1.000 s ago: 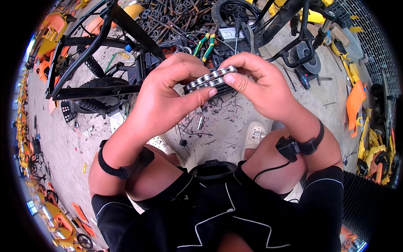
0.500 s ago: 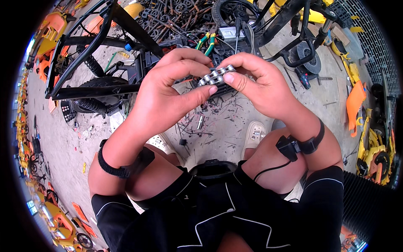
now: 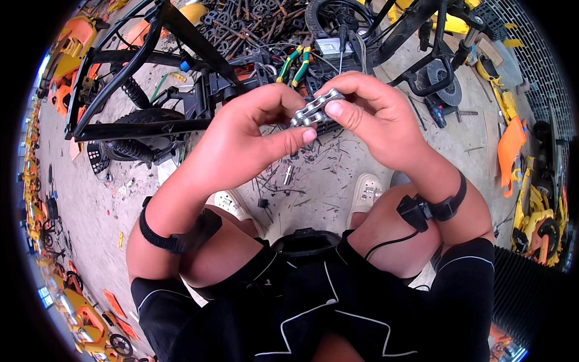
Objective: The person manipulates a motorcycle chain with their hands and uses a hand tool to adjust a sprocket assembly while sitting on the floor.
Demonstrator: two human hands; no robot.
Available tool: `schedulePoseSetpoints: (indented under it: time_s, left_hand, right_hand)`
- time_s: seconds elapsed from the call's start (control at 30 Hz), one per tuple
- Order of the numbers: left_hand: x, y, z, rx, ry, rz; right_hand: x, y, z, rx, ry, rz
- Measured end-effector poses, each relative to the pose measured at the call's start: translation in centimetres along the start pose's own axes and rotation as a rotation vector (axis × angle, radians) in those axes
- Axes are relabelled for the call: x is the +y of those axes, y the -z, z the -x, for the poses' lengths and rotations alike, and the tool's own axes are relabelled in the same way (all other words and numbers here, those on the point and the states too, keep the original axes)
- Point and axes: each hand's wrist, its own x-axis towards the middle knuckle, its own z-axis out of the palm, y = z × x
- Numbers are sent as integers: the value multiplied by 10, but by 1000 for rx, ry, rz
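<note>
A short silvery roller chain, doubled over into two rows of links, is pinched between my two hands above the floor. My left hand closes on its lower left end, thumb below and fingers behind. My right hand grips the upper right end, thumb pressed on the links. The fingertips behind the chain are partly hidden. Beyond the hands lie pliers with green and yellow handles and a screwdriver with a dark handle.
Black vehicle frames stand to the left and right. A heap of rusty metal parts lies ahead. A power drill rests on the floor at right. A small metal cylinder and scattered debris lie between my feet.
Both hands have shifted slightly, and the chain between them is tilted more steeply, with its right end higher. More of the pliers shows beyond the left hand.
</note>
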Motion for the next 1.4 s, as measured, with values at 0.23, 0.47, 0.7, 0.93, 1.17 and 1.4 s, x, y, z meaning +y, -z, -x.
schedulePoseSetpoints:
  time_s: [0.23,0.47,0.7,0.93,1.17,1.4]
  left_hand:
    - [-4,1,-1,-81,172,304]
    - [-12,1,-4,-53,182,361]
    - [-13,-5,-5,78,148,401]
    - [-14,-5,-5,102,170,446]
    - [-15,-5,-6,146,139,459]
    - [-12,-6,-6,169,170,410]
  right_hand:
    - [1,3,-4,34,-72,-39]
    - [6,4,-6,4,-194,76]
    - [5,4,-4,-25,-130,85]
    - [9,3,-5,-63,-179,18]
    - [8,5,-8,-100,-395,12]
    - [5,0,-9,-143,-487,-210]
